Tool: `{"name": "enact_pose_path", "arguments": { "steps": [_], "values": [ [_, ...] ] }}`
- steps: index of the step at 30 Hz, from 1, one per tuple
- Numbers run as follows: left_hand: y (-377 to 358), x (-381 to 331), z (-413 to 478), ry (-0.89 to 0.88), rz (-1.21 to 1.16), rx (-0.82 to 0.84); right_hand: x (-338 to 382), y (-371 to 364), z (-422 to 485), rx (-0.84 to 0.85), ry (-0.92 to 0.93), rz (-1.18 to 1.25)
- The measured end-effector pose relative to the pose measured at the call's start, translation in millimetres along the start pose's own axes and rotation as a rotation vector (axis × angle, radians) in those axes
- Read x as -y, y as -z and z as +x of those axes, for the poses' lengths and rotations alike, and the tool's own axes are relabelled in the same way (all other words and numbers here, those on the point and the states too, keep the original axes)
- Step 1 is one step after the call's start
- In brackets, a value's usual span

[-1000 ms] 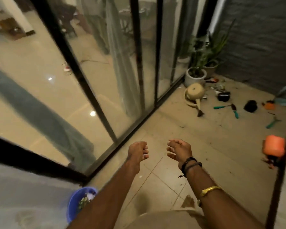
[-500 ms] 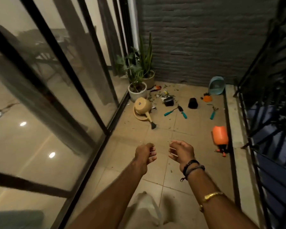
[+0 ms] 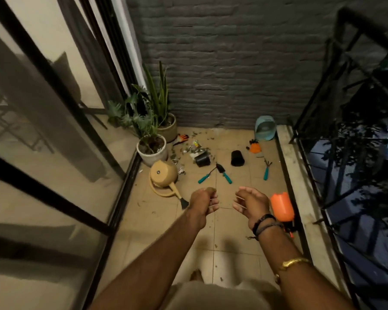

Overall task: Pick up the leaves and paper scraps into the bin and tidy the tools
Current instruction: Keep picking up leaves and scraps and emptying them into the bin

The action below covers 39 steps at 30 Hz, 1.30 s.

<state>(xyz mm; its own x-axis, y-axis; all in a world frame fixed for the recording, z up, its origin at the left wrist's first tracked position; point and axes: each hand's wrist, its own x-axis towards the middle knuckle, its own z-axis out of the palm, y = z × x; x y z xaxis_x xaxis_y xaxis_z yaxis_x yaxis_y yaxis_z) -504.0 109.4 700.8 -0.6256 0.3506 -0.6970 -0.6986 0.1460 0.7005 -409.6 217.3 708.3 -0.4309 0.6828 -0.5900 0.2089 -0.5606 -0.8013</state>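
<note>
Leaves and paper scraps [image 3: 195, 149] lie scattered on the tiled floor near the far brick wall. Beside them lie a teal-handled trowel [image 3: 223, 173], a second teal-handled tool [image 3: 205, 177] and a small hand rake [image 3: 266, 170]. My left hand [image 3: 203, 203] and my right hand [image 3: 250, 203] hang side by side in front of me, short of the tools, fingers loosely curled and holding nothing. The orange sprayer [image 3: 281, 208] lies just right of my right hand.
A tan watering can [image 3: 164, 175] lies tipped near two potted plants [image 3: 151, 151]. Two black pots [image 3: 237, 158], an orange glove [image 3: 182, 138] and a light blue container [image 3: 265, 128] sit farther back. Glass doors run along the left, a black railing [image 3: 345, 198] along the right.
The view has swung from the glass door toward the balcony's far end, and the blue bin at lower left has left view. Both hands keep the same raised, loosely curled posture.
</note>
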Motion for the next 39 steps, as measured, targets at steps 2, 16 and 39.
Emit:
{"name": "enact_pose_path", "arguments": {
  "steps": [2, 16, 39],
  "values": [
    [-11.2, -23.6, 27.6, 0.011, 0.011, 0.011, 19.3, -13.1, 28.9, -0.011, -0.005, 0.022],
    [-158.6, -166.5, 244.4, 0.077, -0.135, -0.058, 175.9, -67.4, 309.2, 0.116, -0.041, -0.065],
    [-188.5, -370.7, 516.7, 0.086, -0.650, -0.429, 349.2, -306.1, 620.7, 0.419, -0.131, -0.500]
  ]
}}
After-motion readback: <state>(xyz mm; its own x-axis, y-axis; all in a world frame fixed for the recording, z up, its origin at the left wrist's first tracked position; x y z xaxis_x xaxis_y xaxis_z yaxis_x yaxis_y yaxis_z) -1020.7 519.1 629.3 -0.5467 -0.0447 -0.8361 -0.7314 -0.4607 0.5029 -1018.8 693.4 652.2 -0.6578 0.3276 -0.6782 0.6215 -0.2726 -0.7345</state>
